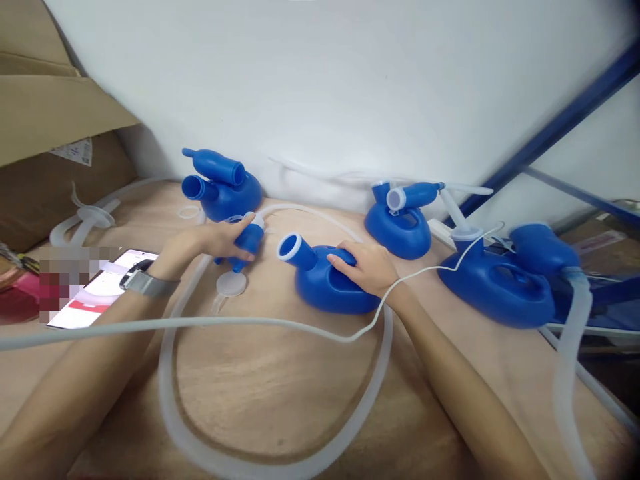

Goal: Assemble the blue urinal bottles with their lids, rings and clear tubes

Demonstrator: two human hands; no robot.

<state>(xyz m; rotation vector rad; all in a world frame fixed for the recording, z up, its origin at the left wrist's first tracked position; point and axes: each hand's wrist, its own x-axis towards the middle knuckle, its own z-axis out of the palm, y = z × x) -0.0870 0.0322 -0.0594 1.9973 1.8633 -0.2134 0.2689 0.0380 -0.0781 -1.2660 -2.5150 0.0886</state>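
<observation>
My left hand (215,241) is closed around a small blue funnel-like fitting (251,240) with a white collar at its top. A translucent round cap (231,284) lies on the table just below it. My right hand (371,268) grips the handle of a blue urinal bottle (320,283), whose white-ringed neck tilts up to the left. This bottle rests on the table between my hands. A thick translucent hose (173,387) loops across the table in front of both hands. Part of the handle is hidden by my right hand.
Behind stand more blue urinal bottles, at left (233,200), back right (400,230) and right (495,293). A thin white cable (280,322) crosses the foreground. At left are a phone (100,287) and a cardboard box (60,180). A blue metal frame (565,120) rises at right.
</observation>
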